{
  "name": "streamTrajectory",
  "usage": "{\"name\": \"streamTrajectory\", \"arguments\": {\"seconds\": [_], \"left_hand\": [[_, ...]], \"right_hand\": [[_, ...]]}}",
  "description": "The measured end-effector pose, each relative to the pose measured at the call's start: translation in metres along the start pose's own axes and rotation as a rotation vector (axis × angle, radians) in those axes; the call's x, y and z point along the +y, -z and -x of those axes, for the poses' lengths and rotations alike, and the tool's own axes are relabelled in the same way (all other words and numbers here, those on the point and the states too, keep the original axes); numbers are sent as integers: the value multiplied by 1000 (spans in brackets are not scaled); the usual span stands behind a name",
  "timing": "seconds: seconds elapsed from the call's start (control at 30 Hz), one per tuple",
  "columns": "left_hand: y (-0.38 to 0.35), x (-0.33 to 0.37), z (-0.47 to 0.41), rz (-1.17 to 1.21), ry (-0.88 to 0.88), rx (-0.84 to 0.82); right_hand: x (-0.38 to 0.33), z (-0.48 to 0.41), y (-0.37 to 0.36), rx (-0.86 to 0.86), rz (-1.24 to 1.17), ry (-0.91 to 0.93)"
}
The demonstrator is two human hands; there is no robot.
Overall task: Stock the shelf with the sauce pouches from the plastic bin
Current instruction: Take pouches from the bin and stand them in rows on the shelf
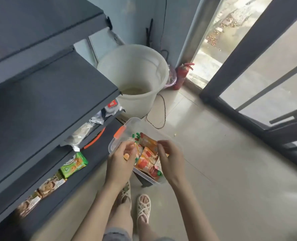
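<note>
We stand on pale floor tiles [222, 162]; the grey shelf [40, 101] rises left of the plastic bin [135, 121], a white bucket [135, 70] beyond it. In the bin lie sauce pouches [145, 160]; our right hand [170, 159] pinches one pouch [147, 142], our left hand [120, 162] curls among them, hold unclear

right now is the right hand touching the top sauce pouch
Touching: head view shows the right hand pinching the top sauce pouch by its edge.

Nothing can be read. The sauce pouches [146, 158] inside the plastic bin [135, 123], the green packet [74, 164] left of the bin and the red-labelled packet [112, 104] beyond it all bear print, but it is too blurred.
</note>
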State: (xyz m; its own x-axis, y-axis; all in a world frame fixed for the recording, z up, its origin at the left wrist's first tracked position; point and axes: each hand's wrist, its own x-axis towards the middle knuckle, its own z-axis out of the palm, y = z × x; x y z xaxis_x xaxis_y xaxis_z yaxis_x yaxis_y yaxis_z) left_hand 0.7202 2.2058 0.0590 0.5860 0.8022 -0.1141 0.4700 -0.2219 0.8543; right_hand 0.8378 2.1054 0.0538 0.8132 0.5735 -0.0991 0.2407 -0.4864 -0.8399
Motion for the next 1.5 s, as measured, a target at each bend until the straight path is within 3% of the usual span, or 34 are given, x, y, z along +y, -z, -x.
{"name": "streamTrajectory", "arguments": {"seconds": [0.33,0.73,1.17,1.5], "left_hand": [[-96,-108,-76,-8,337,-201],[-220,-256,-166,-68,571,-361],[-309,-342,-211,92,780,-354],[-330,-344,-232,317,1003,-300]], "right_hand": [[122,-70,-75,-50,18,-417],[277,-146,-173,-105,63,-706],[383,-187,-231,38,110,-719],[383,-198,-229,13,-243,-803]]}}
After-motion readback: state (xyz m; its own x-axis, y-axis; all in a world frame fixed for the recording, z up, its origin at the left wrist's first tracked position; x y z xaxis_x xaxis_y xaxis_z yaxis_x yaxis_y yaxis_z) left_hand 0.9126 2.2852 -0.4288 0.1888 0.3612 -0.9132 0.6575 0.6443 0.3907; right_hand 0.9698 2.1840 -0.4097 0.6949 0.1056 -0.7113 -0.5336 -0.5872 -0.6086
